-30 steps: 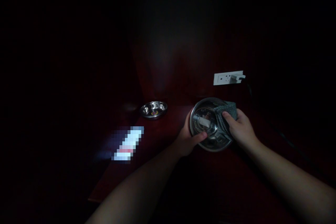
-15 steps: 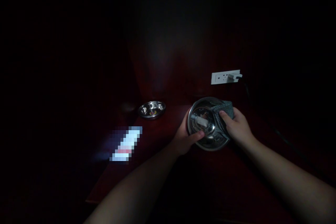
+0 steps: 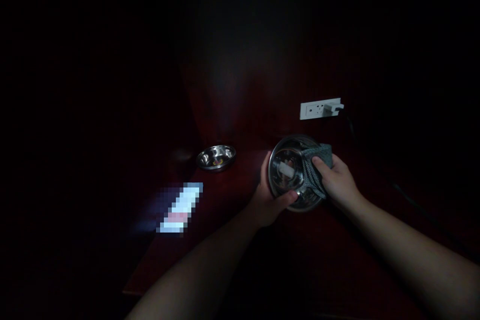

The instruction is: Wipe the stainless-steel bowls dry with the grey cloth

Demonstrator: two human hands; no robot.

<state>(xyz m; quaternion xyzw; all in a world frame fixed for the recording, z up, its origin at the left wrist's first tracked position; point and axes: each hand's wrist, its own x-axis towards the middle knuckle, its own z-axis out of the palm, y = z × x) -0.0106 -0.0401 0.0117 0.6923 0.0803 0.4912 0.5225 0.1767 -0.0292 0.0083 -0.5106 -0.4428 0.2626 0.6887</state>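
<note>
A shiny steel bowl is held up and tilted, its inside facing me, with a pale label or reflection at its bottom. My left hand grips the bowl's left side, thumb inside the rim and fingers behind. On the other side, my right hand is closed on a grey-green patterned cloth. The cloth folds over the bowl's right rim and covers part of the inside. My right thumb presses on the cloth; the other fingers are mostly hidden behind.
A second, shallow steel bowl rests on the dark red table. Toward the left edge lies a bright, pixelated screen. On the back wall is a white socket plate with a plug in it. The surroundings are very dark.
The bowl has turned slightly and risen a little in the view. My left thumb has shifted a bit right along the rim. The cloth stays in my right hand.
</note>
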